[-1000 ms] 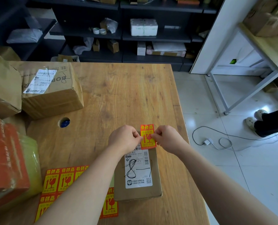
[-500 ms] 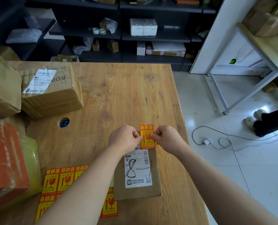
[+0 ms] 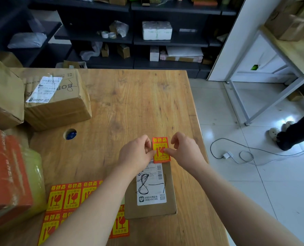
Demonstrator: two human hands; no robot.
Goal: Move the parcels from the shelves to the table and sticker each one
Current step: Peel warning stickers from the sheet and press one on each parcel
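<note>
Small brown parcel (image 3: 150, 201) lies flat on the table (image 3: 129, 103), directly below and nearer than both hands; its long axis runs away from the person, white shipping label (image 3: 151, 185) facing up. Red-and-yellow sticker (image 3: 161, 149) sits between the hands at the parcel's far end, just beyond the label; its long axis follows the parcel's, heading pointing away. Left hand (image 3: 136, 154): fingers curled, thumb tip on the sticker's left edge; whether it pinches or merely presses cannot be told. Right hand (image 3: 185, 150): forefinger extended onto the sticker's right half, remaining fingers loosely bent and clear, nothing gripped. Sticker sheet (image 3: 64, 197) lies left of and nearer than the left hand, partly under that forearm; cardboard box (image 3: 58, 102) stands well beyond it to the left.
</note>
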